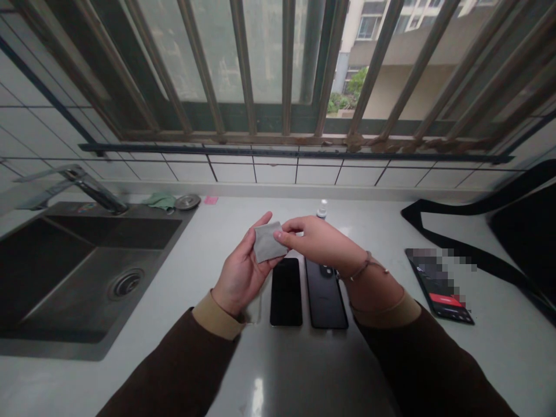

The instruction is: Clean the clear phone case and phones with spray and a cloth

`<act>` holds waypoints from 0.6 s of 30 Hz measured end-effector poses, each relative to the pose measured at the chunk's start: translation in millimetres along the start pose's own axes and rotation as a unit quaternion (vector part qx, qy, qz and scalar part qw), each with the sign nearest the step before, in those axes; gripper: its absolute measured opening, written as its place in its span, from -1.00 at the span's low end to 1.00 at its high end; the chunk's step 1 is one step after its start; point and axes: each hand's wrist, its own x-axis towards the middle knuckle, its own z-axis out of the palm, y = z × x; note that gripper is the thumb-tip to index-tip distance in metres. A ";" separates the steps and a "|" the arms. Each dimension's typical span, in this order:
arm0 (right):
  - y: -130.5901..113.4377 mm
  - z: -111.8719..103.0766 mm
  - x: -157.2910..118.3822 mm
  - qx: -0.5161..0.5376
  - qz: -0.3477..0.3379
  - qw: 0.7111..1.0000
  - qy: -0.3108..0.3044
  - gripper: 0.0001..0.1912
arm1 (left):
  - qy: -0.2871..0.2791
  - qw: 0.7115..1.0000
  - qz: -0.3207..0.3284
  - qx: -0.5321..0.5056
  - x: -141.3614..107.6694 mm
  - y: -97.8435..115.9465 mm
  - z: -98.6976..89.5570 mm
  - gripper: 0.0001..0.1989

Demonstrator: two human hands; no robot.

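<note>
1. You are holding the cloth (266,246) in both hands, above the surface (243,376), near the far end of the phone (286,298).
2. Your left hand (238,272) is turning its palm upward; its fingers are supporting the cloth from beneath, one fingertip showing past the far edge.
3. Your left forearm is slanting in from the lower left, the wrist hovering beside a clear case (253,310).
4. Your right hand (310,237) is facing its back upward and bending at the wrist, pinching the cloth's right side, with the thumb pressing on top.
5. Your right forearm is slanting in from the lower right, a bracelet (369,265) circling the wrist.
6. Beneath that wrist, a second phone (325,301) is lying back up, partly covered from view.
7. A bottle (321,207) is standing beyond your right hand, only its upper part showing.
</note>
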 end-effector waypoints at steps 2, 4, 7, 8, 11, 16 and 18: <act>0.3 3.8 1.9 0.080 -0.005 0.997 -0.011 -0.71 | 0.001 1.000 -0.002 0.006 -0.1 0.2 -0.2 -0.53; -0.9 6.7 3.0 0.133 -0.005 0.991 0.005 -0.74 | 0.000 1.000 0.003 0.020 -0.4 -1.3 -0.5 -0.53; -2.7 9.6 3.8 0.136 -0.011 0.990 0.023 -0.75 | 0.000 0.998 0.026 0.056 0.3 -6.5 -1.7 -0.53; -2.5 10.1 4.1 0.130 -0.014 0.991 0.024 -0.75 | 0.000 0.997 0.034 0.074 1.1 -8.0 -2.6 -0.53; -0.2 8.4 4.5 0.132 -0.023 0.990 0.034 -0.73 | 0.018 0.983 0.050 0.176 4.5 -5.6 -6.8 -0.44; -3.1 -7.0 -1.8 0.091 -0.015 0.990 0.107 -0.68 | 0.120 0.715 0.120 0.679 1.9 24.0 -17.6 -0.49; -8.6 -14.9 -6.5 0.069 -0.015 0.990 0.126 -0.68 | 0.153 0.497 0.075 0.851 -4.0 33.4 -23.3 -0.59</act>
